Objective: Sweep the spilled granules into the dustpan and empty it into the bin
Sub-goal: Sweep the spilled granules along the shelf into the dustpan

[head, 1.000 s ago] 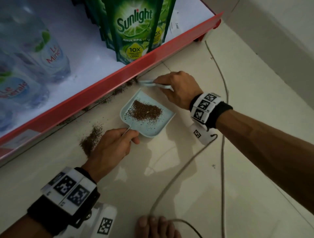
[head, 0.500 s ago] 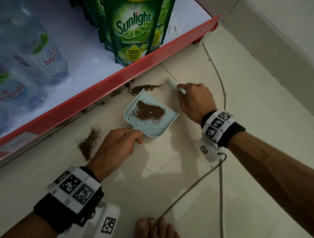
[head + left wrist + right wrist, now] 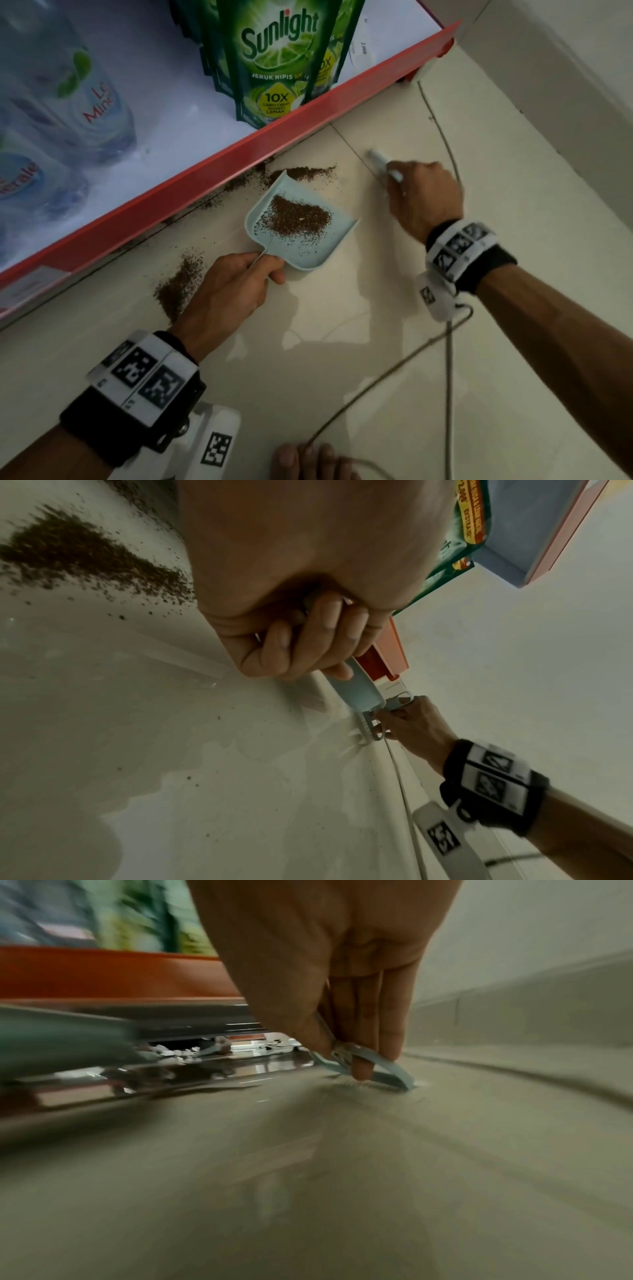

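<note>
My left hand (image 3: 236,284) gripped the dustpan (image 3: 301,222) handle while my right hand (image 3: 424,198) clutched the brush (image 3: 382,162) beside the granules (image 3: 308,171).

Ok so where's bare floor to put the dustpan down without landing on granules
Bare tile lies below the dustpan, between the left hand and right hand, bordered low by the cable. Crowded: granules along the red shelf edge above the dustpan, and a granule pile beside the left hand.
</note>
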